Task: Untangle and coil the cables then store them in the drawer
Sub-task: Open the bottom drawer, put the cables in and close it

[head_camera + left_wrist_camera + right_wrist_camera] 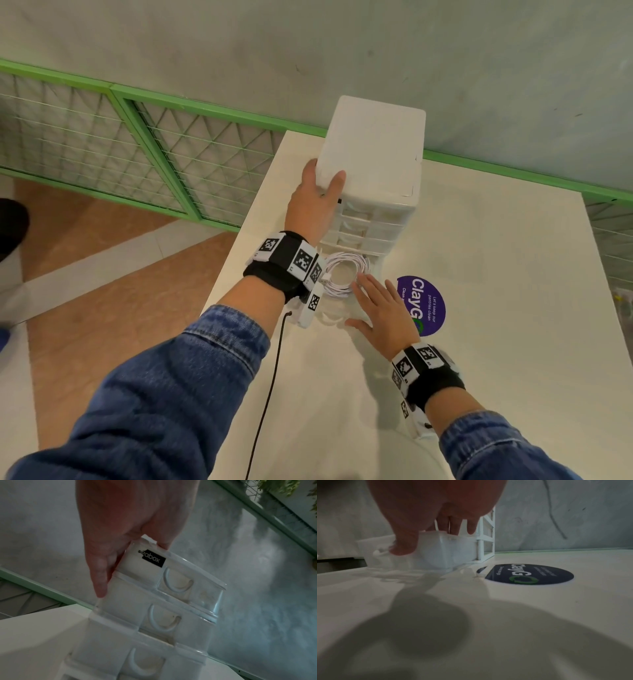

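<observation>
A white drawer unit (373, 144) with several clear drawers (171, 601) stands at the back of the white table (479, 274). Its bottom drawer (327, 317) is pulled out toward me. A coiled white cable (337, 287) lies inside it. My left hand (318, 195) grips the unit's top left corner, thumb on the top and fingers round the side (120, 520). My right hand (383, 311) lies flat over the open drawer, fingers straight on the coil's right side. Its thumb rests on the drawer's front edge (402, 547).
A round purple ClayGo sticker (428, 305) sits on the table just right of the open drawer (433, 553). A thin black cord (270, 377) runs along the table's left edge. Green mesh railing (154, 147) and a grey wall stand behind. The floor lies left of the table.
</observation>
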Action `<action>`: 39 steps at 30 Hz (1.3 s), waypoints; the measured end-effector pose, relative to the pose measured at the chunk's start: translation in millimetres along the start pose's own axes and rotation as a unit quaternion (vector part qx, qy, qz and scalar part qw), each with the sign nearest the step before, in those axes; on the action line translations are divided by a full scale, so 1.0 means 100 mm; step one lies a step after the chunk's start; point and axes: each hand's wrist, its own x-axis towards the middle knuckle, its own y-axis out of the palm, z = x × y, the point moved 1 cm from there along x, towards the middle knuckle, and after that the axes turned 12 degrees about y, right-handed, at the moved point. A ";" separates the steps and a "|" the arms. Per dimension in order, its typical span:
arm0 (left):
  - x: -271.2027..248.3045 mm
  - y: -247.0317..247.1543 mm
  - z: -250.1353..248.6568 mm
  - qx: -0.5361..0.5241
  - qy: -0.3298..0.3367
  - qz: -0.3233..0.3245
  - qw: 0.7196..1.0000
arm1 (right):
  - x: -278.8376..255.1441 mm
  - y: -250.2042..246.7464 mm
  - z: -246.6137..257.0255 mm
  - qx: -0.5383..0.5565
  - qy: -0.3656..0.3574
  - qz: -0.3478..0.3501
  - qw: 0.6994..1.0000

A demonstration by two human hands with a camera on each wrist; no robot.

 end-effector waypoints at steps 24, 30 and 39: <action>0.05 0.02 -0.01 0.072 0.015 0.019 0.997 | 0.30 -0.14 0.22 0.033 0.081 -0.049 0.995; 0.06 0.07 0.02 0.058 0.006 0.002 0.998 | 0.07 -0.06 0.29 0.024 0.061 -0.028 0.997; 0.05 0.06 0.02 0.079 0.015 0.001 0.997 | 0.13 -0.15 0.28 -0.055 0.003 -0.052 0.997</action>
